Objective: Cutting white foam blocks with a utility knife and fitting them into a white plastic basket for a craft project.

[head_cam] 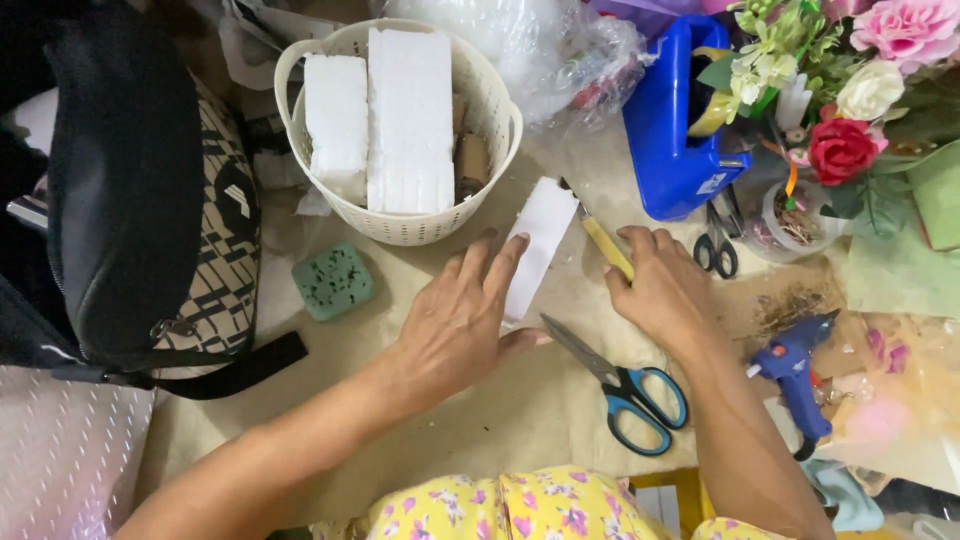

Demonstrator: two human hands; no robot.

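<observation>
white foam strip (pixel 538 245) lies flat on the paper-covered table (pixel 520 410), just in front of the white basket (pixel 400 225), running slantwise away from the person. left hand (pixel 455 320) rests on its near end, fingers spread and pressed flat, seemingly to pin it so it does not slide. right hand (pixel 665 290) is curled tight around a yellow-handled knife (pixel 603 243), whose blade meets the strip's far right edge; the grip looks firm, as for a cut. blue-handled scissors (pixel 625 385) lie closed between the two wrists, within easy reach. taller foam blocks (pixel 410 120) stand upright in the basket. a green foam square (pixel 333 280) sits left of the hands, a blue glue gun (pixel 795 370) to the right, and artificial flowers (pixel 850 90) crowd the far right corner.
</observation>
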